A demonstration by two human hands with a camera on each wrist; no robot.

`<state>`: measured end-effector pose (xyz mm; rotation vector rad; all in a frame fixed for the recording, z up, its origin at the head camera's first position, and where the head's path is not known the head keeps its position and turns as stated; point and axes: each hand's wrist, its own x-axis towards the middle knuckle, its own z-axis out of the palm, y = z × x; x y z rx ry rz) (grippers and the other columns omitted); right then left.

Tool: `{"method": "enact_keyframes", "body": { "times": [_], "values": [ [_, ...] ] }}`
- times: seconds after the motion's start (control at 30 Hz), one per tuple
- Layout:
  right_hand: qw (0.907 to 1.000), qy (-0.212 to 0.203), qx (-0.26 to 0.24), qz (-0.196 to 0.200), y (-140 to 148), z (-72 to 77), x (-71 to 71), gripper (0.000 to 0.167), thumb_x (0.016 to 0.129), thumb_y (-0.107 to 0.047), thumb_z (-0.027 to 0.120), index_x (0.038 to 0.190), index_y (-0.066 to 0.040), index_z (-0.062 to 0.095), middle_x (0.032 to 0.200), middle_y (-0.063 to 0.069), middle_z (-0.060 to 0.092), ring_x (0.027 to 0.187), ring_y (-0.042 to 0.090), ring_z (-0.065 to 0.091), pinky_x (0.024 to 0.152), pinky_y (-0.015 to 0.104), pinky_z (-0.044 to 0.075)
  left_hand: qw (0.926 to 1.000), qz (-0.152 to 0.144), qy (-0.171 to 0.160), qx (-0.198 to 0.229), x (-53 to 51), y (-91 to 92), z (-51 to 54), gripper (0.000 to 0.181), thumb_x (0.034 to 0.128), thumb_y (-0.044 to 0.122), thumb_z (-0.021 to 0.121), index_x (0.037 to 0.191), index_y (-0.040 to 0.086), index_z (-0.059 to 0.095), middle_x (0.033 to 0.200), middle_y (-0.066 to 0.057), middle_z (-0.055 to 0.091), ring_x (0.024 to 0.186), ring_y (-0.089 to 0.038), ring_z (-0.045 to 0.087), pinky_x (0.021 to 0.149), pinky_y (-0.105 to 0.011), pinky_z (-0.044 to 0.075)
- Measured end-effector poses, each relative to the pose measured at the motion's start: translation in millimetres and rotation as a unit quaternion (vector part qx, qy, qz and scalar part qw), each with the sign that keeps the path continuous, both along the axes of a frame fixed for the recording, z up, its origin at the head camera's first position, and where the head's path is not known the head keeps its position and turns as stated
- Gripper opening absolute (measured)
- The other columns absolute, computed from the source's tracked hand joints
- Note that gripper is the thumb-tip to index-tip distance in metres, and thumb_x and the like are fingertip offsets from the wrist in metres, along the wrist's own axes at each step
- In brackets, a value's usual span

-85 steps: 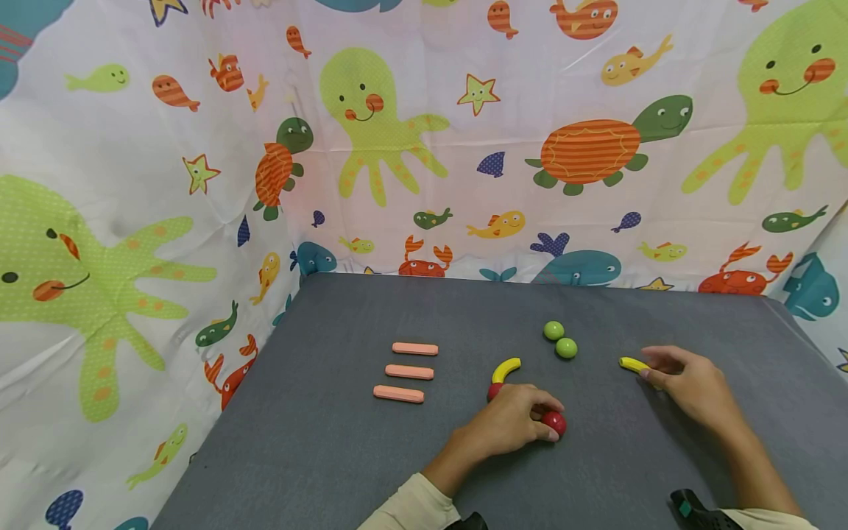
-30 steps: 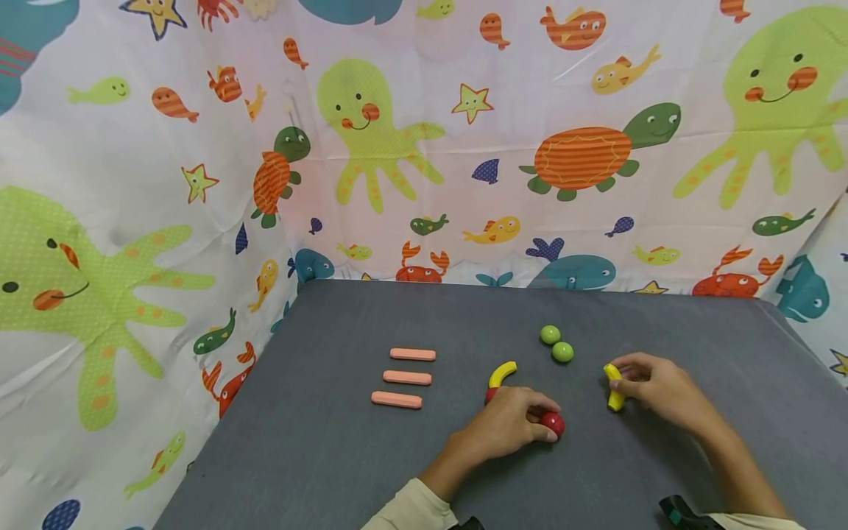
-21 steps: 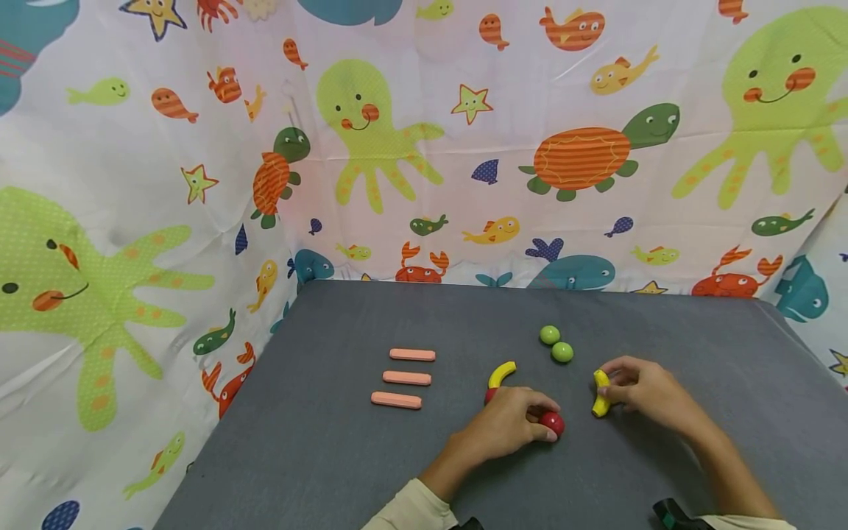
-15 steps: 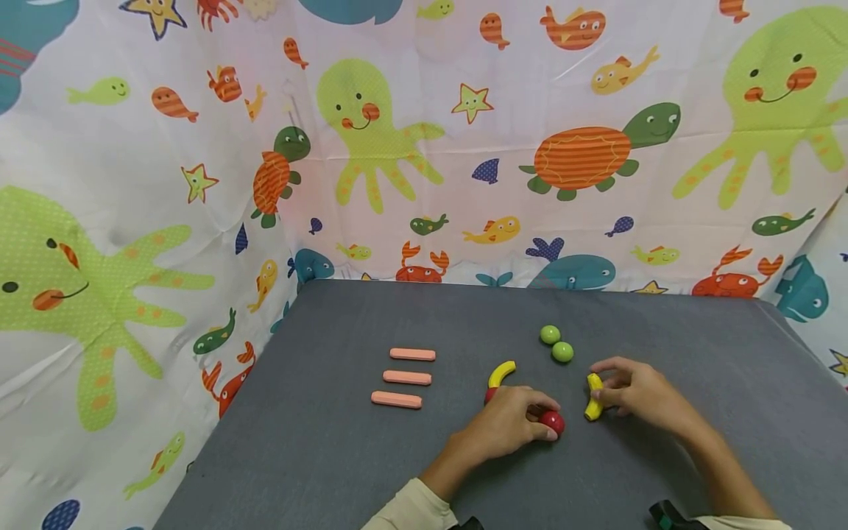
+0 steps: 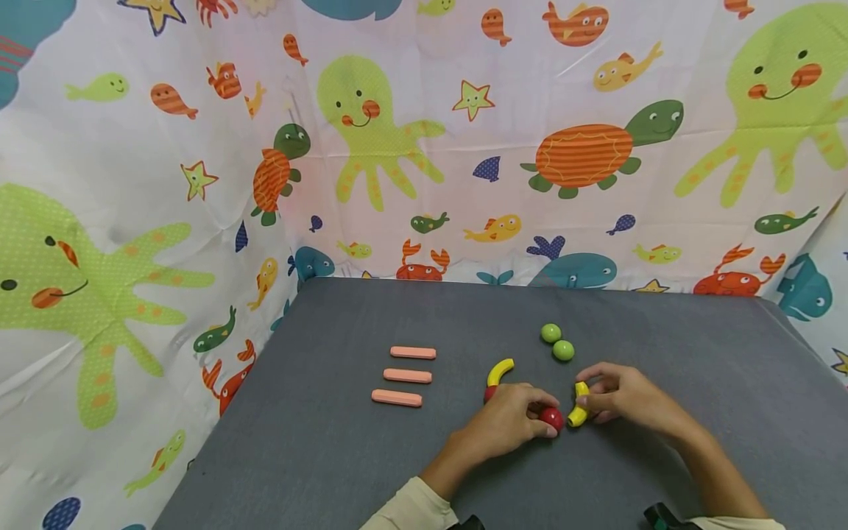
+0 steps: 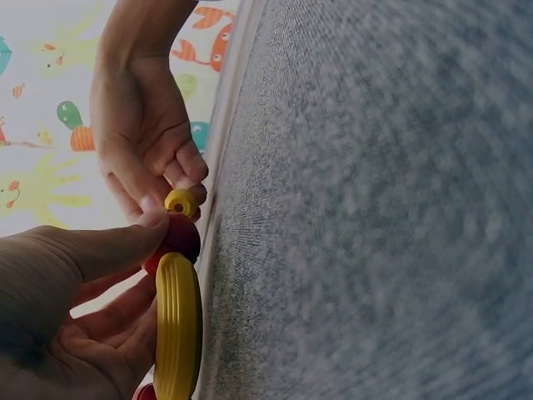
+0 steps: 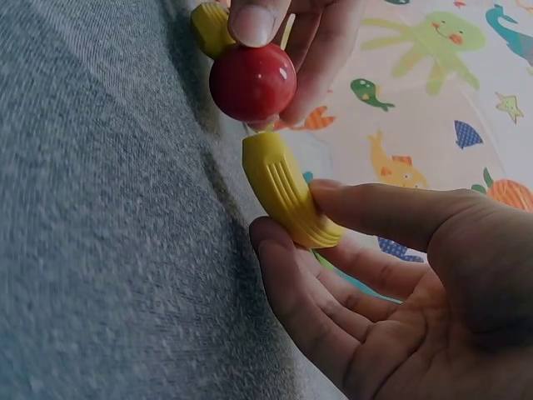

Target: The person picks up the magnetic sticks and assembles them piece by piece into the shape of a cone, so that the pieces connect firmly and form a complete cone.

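Observation:
My left hand (image 5: 506, 419) pinches a shiny red ball bead (image 5: 551, 419) between thumb and fingers. My right hand (image 5: 632, 397) pinches a ridged yellow banana-shaped bead (image 5: 578, 406), just right of the red one. In the left wrist view, a hole shows in that banana bead's end (image 6: 180, 200). The right wrist view has the banana bead's upper end close below the red ball, with a bit of pale string (image 7: 265, 127) between them. A second banana bead (image 5: 500, 370) and another red bead (image 5: 490, 394), partly hidden, lie beyond my left hand.
Three pink stick-shaped pieces (image 5: 407, 376) lie in a column at left on the grey table (image 5: 318, 456). Two green balls (image 5: 563, 350) rest behind my hands. A sea-animal printed curtain (image 5: 424, 177) borders the table's back and left side.
My right hand has brought its banana bead leftward, from well to the right up beside the red ball, and turned it more upright. My left hand has stayed on the red bead.

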<state>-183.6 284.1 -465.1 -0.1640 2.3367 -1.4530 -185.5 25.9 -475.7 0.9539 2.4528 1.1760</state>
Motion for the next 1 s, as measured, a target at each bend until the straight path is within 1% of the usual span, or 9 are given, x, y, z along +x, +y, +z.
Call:
{"method": "enact_keyframes", "body": {
  "times": [0.23,0.43,0.57,0.7,0.8,0.9,0.97,1.0],
  "values": [
    [0.9995,-0.007,-0.029,0.006,-5.2,-1.7,0.4,0.050,0.099,-0.014,0.074,0.136,0.013,0.055,0.094,0.012,0.070,0.086,0.026,0.072,0.077,0.040,0.064,0.9999,-0.002,0.014,-0.004,0.6,1.0,-0.4,0.036,0.0896,0.014,0.087,0.124,0.008,0.078,0.107,0.006,0.073,0.089,0.009,0.063,0.078,-0.009,0.051],
    [0.9997,-0.006,-0.025,0.001,-5.9,-3.4,0.7,0.052,0.099,-0.015,0.075,0.137,0.013,0.055,0.093,0.012,0.070,0.085,0.026,0.073,0.076,0.040,0.065,0.9996,-0.003,0.025,-0.012,1.9,1.4,-0.4,0.035,0.0896,0.014,0.087,0.124,0.010,0.078,0.106,0.007,0.072,0.088,0.009,0.063,0.077,-0.008,0.050],
    [0.9998,-0.009,-0.016,-0.001,-5.8,-4.7,0.3,0.055,0.100,-0.016,0.075,0.141,0.011,0.053,0.093,0.012,0.070,0.085,0.026,0.072,0.076,0.039,0.064,0.9997,-0.003,0.022,-0.009,1.7,1.3,-0.7,0.035,0.0902,0.014,0.086,0.123,0.009,0.078,0.109,0.007,0.074,0.089,0.009,0.063,0.078,-0.008,0.050],
    [0.9999,-0.009,-0.005,-0.009,-7.2,-4.6,0.8,0.057,0.100,-0.018,0.076,0.143,0.010,0.052,0.094,0.012,0.070,0.085,0.025,0.072,0.076,0.038,0.064,1.0000,0.000,0.009,0.004,-0.8,-1.6,1.2,0.033,0.0921,0.014,0.085,0.124,0.009,0.078,0.114,0.004,0.075,0.093,0.006,0.065,0.082,-0.010,0.052],
    [0.9999,-0.004,0.008,-0.013,-8.6,-3.9,1.6,0.058,0.099,-0.019,0.076,0.144,0.010,0.052,0.094,0.012,0.070,0.085,0.026,0.071,0.075,0.038,0.063,0.9997,0.012,0.002,0.022,-4.9,-7.3,4.7,0.033,0.0935,0.014,0.083,0.125,0.008,0.077,0.118,0.000,0.076,0.099,0.001,0.068,0.086,-0.013,0.053],
    [0.9993,0.002,0.034,-0.018,-10.4,-2.2,2.8,0.059,0.099,-0.023,0.076,0.144,0.007,0.053,0.094,0.011,0.069,0.083,0.025,0.069,0.073,0.037,0.062,0.9983,0.037,0.013,0.043,-10.3,-15.3,8.0,0.033,0.0943,0.015,0.082,0.126,0.008,0.077,0.120,-0.004,0.075,0.103,-0.006,0.072,0.086,-0.014,0.054],
    [0.9981,0.008,0.057,-0.020,-12.2,-0.8,3.5,0.062,0.099,-0.028,0.076,0.145,0.007,0.053,0.092,0.011,0.068,0.079,0.025,0.067,0.069,0.038,0.061,0.9959,0.065,0.037,0.051,-14.3,-20.9,10.1,0.031,0.0945,0.015,0.082,0.125,0.009,0.078,0.120,-0.007,0.075,0.106,-0.014,0.072,0.088,-0.018,0.055],
    [0.9971,0.009,0.072,-0.023,-13.6,0.1,4.1,0.064,0.098,-0.031,0.077,0.145,0.006,0.053,0.092,0.010,0.067,0.077,0.025,0.066,0.067,0.038,0.060,0.9941,0.083,0.049,0.049,-16.2,-23.6,10.6,0.031,0.0949,0.016,0.082,0.125,0.010,0.078,0.121,-0.007,0.074,0.108,-0.015,0.071,0.090,-0.020,0.055]
  ]
}}
